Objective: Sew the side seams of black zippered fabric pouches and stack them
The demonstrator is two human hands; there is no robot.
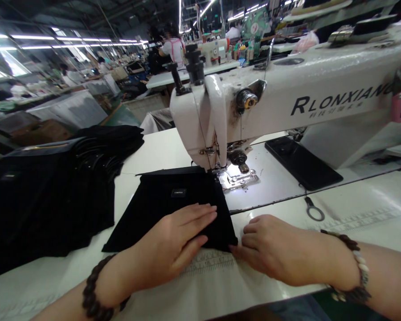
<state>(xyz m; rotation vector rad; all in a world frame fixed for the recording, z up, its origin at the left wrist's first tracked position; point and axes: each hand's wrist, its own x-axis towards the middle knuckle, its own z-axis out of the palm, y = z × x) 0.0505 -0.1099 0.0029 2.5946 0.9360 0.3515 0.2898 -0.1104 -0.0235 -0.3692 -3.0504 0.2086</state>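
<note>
A flat black fabric piece (150, 214) with a small label (178, 192) lies on the white table, its far right edge beneath the needle area of the sewing machine (217, 147). My left hand (177, 240) rests flat on the fabric, fingers stretched out and pointing right. At the near right corner of the piece, my right hand (270, 249) is curled closed, with its fingertips pinching that corner. The metal plate and edge guide (242, 178) sit just right of the fabric's edge.
A thick stack of black fabric pieces (53, 191) lies at the left. Right of the needle are a black phone (300, 162) and a ring-shaped tag (314, 209). A printed ruler (214, 263) runs along the table's near side. Behind, a person (173, 49) stands among other machines.
</note>
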